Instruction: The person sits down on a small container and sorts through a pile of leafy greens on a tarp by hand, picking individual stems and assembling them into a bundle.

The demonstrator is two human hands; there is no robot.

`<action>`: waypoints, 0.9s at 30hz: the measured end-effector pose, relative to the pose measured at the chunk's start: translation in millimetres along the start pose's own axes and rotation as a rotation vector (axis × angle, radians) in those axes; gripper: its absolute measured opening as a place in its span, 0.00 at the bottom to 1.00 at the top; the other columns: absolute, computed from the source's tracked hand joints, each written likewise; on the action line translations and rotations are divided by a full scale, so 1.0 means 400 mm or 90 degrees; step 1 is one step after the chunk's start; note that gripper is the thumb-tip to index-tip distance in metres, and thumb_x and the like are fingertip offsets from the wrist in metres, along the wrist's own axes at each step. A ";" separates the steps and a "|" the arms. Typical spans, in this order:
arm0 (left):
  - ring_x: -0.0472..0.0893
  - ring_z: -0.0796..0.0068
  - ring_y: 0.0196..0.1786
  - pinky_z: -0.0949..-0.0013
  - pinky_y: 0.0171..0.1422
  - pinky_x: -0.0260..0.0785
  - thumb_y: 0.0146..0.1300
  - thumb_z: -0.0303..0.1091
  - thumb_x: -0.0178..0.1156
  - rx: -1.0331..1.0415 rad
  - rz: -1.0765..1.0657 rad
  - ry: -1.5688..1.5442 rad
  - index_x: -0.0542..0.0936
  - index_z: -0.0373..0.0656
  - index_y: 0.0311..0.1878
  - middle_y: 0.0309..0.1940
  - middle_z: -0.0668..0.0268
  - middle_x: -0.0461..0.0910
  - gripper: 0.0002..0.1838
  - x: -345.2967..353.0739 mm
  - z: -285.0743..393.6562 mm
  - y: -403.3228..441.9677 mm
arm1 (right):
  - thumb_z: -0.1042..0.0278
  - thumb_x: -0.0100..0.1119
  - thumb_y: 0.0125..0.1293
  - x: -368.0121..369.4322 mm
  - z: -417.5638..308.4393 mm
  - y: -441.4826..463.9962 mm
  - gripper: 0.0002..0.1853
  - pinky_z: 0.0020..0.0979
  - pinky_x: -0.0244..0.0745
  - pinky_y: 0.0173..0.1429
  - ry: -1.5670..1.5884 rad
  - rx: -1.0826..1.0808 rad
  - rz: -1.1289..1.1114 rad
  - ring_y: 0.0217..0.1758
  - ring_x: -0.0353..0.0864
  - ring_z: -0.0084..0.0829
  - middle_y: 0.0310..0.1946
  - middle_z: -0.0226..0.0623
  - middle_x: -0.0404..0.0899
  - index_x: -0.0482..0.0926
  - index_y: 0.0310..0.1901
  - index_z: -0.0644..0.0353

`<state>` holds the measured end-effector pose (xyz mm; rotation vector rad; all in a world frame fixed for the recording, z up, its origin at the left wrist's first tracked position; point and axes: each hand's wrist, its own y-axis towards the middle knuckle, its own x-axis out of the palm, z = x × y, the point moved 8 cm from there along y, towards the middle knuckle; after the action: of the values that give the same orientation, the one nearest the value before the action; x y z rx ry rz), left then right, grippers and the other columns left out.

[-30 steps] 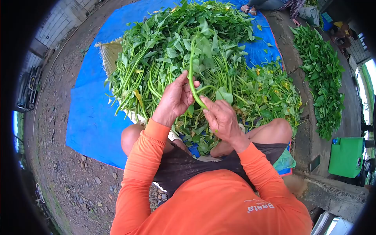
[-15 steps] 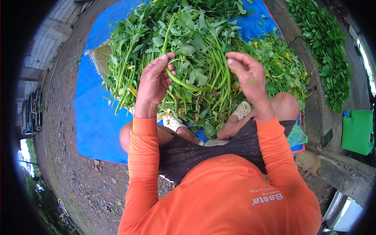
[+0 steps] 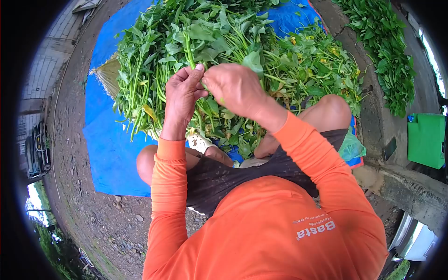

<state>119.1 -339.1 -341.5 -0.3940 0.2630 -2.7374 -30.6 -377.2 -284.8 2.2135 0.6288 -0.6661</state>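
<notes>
"How many hands are working?"
"Two. The left hand [image 3: 182, 93] is pinching one smooth, slender green stem [image 3: 189, 49] between thumb and fingers. The right hand [image 3: 235, 88] is curling in just beside it, but blur is hiding its fingertips, so I can't tell whether they're gripping."
"Where is the stem lying?"
"It's rising from the left hand, pointing away over one big leafy heap [image 3: 140, 58]."
"And around that?"
"One smaller, yellow-flecked heap [image 3: 333, 70] is sprawling to the right, and one darker leafy row [image 3: 389, 65] is stretching farther right. One smooth blue tarp [image 3: 109, 154] is spreading beneath both heaps; one coarse, fraying sack [image 3: 109, 74] is poking out left."
</notes>
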 end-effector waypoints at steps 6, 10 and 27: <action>0.90 0.73 0.39 0.76 0.37 0.86 0.80 0.37 0.67 0.081 0.130 -0.116 0.84 0.37 0.51 0.38 0.64 0.87 0.12 -0.130 0.063 0.030 | 0.71 0.72 0.67 0.017 -0.156 -0.166 0.06 0.34 0.76 0.35 0.077 -0.113 0.064 0.30 0.79 0.33 0.27 0.32 0.77 0.82 0.39 0.57; 0.89 0.77 0.43 0.81 0.39 0.84 0.81 0.37 0.66 0.077 0.119 -0.174 0.84 0.36 0.61 0.41 0.68 0.85 0.15 -0.131 0.094 0.007 | 0.68 0.74 0.71 0.096 0.057 -0.272 0.18 0.25 0.66 0.29 0.473 0.353 0.014 0.25 0.70 0.17 0.28 0.23 0.74 0.79 0.55 0.63; 0.90 0.74 0.44 0.77 0.37 0.84 0.85 0.37 0.58 0.056 -0.028 -0.107 0.80 0.38 0.69 0.42 0.67 0.85 0.18 -0.049 0.074 -0.002 | 0.65 0.67 0.79 0.090 0.177 -0.199 0.10 0.15 0.62 0.25 0.935 0.676 0.044 0.36 0.81 0.16 0.45 0.29 0.86 0.83 0.54 0.59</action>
<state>145.5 -334.9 -318.0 -0.6087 0.0907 -2.7261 -71.1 -373.1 -389.7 3.4868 0.9516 1.1526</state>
